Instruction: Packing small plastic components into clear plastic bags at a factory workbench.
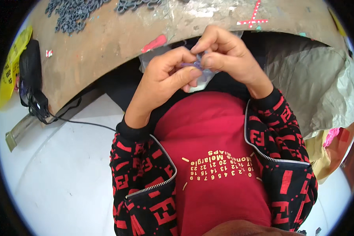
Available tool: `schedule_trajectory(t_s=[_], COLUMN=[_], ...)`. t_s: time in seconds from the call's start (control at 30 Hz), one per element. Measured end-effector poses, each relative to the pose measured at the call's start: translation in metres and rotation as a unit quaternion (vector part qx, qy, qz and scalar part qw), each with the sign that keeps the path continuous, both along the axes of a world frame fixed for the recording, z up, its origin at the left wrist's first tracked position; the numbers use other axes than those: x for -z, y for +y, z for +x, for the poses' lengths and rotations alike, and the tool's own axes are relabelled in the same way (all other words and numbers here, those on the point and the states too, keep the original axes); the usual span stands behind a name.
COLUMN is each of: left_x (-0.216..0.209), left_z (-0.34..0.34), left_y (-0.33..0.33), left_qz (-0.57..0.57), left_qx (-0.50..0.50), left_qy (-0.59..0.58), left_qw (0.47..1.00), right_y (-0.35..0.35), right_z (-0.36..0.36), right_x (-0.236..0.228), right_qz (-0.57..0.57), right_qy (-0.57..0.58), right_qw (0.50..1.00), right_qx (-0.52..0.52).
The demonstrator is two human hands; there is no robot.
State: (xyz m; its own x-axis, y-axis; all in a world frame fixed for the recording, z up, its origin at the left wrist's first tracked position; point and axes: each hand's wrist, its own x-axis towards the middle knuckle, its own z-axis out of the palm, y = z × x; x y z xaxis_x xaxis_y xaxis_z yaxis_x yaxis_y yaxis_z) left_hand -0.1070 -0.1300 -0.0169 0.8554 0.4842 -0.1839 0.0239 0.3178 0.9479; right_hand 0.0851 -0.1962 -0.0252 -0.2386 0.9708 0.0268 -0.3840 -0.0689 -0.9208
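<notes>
My left hand (164, 74) and my right hand (227, 51) meet in front of my body, just past the near edge of the table. Between the fingertips of both is a small purplish, partly see-through piece (205, 74), mostly hidden by the fingers. Each hand pinches it between thumb and forefinger, the other fingers curled. Its exact kind is too small and covered to make out. Beneath the hands, something white (200, 85) shows against dark cloth.
A worn brown table (106, 51) curves across the far side. On it lie small grey looped pieces (72, 15) in heaps, a red patch (154, 43) and red dotted tape (252, 21). A black pouch (30, 65) with a cable hangs left; grey sheeting (303, 86) drapes right.
</notes>
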Motion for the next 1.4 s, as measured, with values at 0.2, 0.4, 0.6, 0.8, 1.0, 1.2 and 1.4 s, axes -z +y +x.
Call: schedule_trajectory(t_s=[0.2,0.4,0.6,0.8,1.0,1.2,1.4], left_x=[0.023,0.023,0.018,0.014,0.028,0.039,0.009], left_z=[-0.011,-0.014,-0.010,-0.011,-0.012,-0.009,-0.007], left_y=[-0.007,-0.006,-0.014,-0.015,-0.007,-0.013,-0.011], left_qz=[0.040,-0.036,-0.183,-0.194,-0.107,0.367,0.235], left_qx=[-0.024,-0.041,-0.032,-0.051,-0.013,-0.076,-0.097], left_qy=[0.054,0.075,-0.095,-0.110,0.033,0.216,0.153], left_qw=[0.997,0.996,0.978,0.973,0.994,0.901,0.955], right_y=[-0.006,0.004,0.002,-0.002,0.025,0.085,0.106], right_z=[0.000,0.012,-0.002,-0.004,0.028,0.064,0.074], right_x=[0.002,-0.019,-0.023,-0.019,-0.044,-0.029,-0.004], right_qz=[0.010,0.140,0.082,0.073,0.146,0.260,0.484], right_qy=[-0.243,-0.377,-0.240,-0.213,-0.442,-0.599,-0.399], right_qw=[0.970,0.915,0.967,0.974,0.884,0.714,0.736], right_qx=[0.016,0.018,0.005,-0.003,0.050,0.251,0.255])
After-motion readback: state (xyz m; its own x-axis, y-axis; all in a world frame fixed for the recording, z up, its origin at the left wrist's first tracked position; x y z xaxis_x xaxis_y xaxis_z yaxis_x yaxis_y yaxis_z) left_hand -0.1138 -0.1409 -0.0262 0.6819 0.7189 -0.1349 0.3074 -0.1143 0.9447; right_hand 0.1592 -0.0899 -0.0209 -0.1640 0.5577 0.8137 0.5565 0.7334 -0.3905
